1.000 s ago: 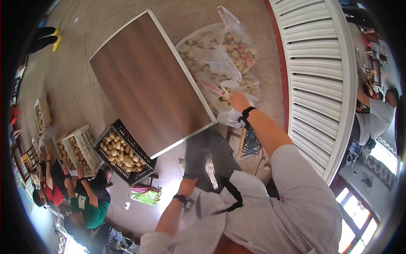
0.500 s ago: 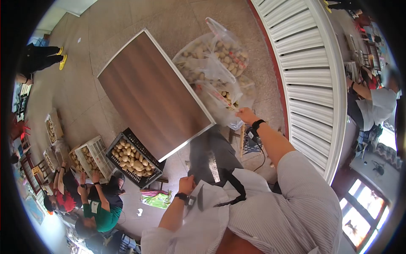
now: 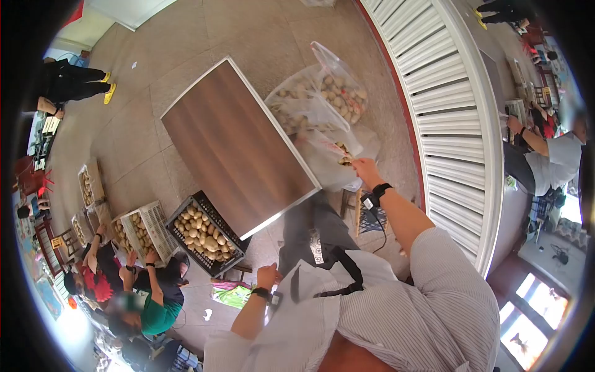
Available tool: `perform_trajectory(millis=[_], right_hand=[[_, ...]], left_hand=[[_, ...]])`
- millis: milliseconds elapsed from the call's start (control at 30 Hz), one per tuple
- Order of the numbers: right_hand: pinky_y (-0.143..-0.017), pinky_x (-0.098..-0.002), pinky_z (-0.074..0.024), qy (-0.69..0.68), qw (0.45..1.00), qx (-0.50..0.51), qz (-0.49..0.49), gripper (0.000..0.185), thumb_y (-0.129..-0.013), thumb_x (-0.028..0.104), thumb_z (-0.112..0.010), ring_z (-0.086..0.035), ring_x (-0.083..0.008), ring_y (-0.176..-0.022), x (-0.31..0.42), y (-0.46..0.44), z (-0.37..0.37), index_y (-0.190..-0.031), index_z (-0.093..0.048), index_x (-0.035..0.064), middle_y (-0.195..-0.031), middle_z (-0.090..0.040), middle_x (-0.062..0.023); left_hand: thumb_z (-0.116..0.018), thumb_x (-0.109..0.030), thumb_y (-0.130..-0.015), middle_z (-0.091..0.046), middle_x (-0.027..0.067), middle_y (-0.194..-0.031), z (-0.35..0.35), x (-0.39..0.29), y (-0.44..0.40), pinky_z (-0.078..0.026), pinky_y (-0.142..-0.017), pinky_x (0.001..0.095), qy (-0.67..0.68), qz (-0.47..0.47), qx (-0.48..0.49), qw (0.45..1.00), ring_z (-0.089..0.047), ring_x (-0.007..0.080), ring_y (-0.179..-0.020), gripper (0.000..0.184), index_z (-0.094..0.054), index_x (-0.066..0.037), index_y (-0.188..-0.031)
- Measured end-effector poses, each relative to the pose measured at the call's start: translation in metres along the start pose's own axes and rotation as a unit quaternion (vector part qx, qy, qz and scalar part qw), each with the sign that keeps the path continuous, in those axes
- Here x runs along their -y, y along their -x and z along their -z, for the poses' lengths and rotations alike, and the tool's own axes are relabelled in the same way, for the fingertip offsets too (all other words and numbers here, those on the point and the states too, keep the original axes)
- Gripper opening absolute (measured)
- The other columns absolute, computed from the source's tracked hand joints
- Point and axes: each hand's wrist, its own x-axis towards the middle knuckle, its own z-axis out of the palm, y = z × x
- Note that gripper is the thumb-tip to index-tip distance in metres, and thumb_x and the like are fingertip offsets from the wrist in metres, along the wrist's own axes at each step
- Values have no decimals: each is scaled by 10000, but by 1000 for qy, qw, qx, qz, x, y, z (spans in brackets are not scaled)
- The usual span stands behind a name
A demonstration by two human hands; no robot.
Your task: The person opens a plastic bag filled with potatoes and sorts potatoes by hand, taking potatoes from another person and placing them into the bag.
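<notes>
My right hand (image 3: 367, 171) is closed, pinching the edge of a clear plastic bag (image 3: 325, 164) on the floor to the right of the table. Yellowish-brown potatoes (image 3: 344, 155) show through the bag's opening. My left hand (image 3: 268, 276) hangs near my lap with its fingers curled, touching nothing that I can see. Left of my knees, a black crate (image 3: 197, 260) is filled with potatoes. The brown wood-grain table (image 3: 238, 146) with a pale edge stands in front of me.
A larger clear bag of potatoes (image 3: 338, 99) lies beyond the near one. White slatted panels (image 3: 452, 118) run along the right. A stool (image 3: 351, 204) and cable (image 3: 381, 229) are by my right leg. People sit at a white crate (image 3: 149, 226) of potatoes on the left.
The view has shifted slightly, so the table and crates appear lower and further right. My right hand still grips the bag, whose plastic is spread lower. My left hand remains near my lap.
</notes>
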Motion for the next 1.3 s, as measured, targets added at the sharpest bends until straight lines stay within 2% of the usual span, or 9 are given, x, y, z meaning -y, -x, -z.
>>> perform_trajectory(millis=[67,233,300,367,600,1000,1167,1200,1300], right_hand=[[-479,-293,-332,-50,997,-45,-27,322,-860,310,-646,-441,-105,-479,1,-2,14,-730,-640,15,-553,-499,-12],[-488,-287,-345,-74,995,-69,-9,327,-863,269,-655,-470,-104,-497,45,30,56,-628,-596,50,-552,-522,-6],[-479,-284,-334,-86,993,-86,-1,333,-864,257,-660,-452,-99,-484,58,41,71,-608,-587,57,-545,-512,-1],[-467,-280,-315,-63,989,-89,96,334,-865,233,-664,-429,-95,-470,57,42,91,-591,-578,64,-535,-498,6],[-461,-285,-295,-110,983,-142,48,319,-851,203,-674,-418,-89,-463,93,84,132,-579,-578,68,-526,-493,4],[-461,-294,-272,-106,958,-192,185,361,-837,178,-684,-346,-61,-496,177,172,198,-543,-550,17,-513,-420,46],[-452,-291,-235,-13,958,-117,261,433,-883,162,-655,-294,-38,-519,231,227,183,-526,-445,34,-513,-355,69],[-451,-288,-216,41,947,-123,294,451,-885,157,-658,-273,-33,-528,242,237,180,-530,-407,38,-519,-328,74],[-449,-286,-189,82,934,-82,339,477,-884,141,-664,-248,-28,-536,266,257,169,-534,-356,41,-529,-289,74]], left_hand=[[-492,-323,-900,-659,172,-645,2,0,10,-511,-446,326,34,27,-17,999,-631,244,-494,462,-629,53,-669],[-511,-310,-903,-659,176,-652,9,-24,36,-520,-450,320,77,67,-31,994,-609,229,-472,446,-628,60,-683],[-530,-330,-894,-658,143,-651,13,-28,38,-459,-429,309,94,57,-29,994,-570,188,-455,405,-636,3,-690],[-531,-337,-903,-661,146,-662,15,-36,43,-465,-436,306,86,64,-30,994,-570,189,-458,412,-630,1,-689],[-515,-314,-912,-657,135,-629,16,-69,53,-485,-461,294,-10,-21,-19,1000,-590,182,-472,447,-645,38,-668],[-554,-309,-910,-617,103,-588,9,-109,59,-433,-470,278,-30,-79,-23,996,-570,159,-495,432,-639,42,-672],[-557,-301,-924,-626,103,-585,16,-108,53,-409,-453,277,-101,-190,-40,976,-558,150,-488,439,-639,28,-646],[-548,-307,-917,-649,113,-621,22,-76,21,-433,-474,285,-200,-371,-63,905,-567,154,-497,438,-651,39,-670],[-565,-320,-905,-682,121,-715,17,-95,27,-503,-576,335,-234,-358,-78,901,-625,210,-597,385,-682,18,-761]])
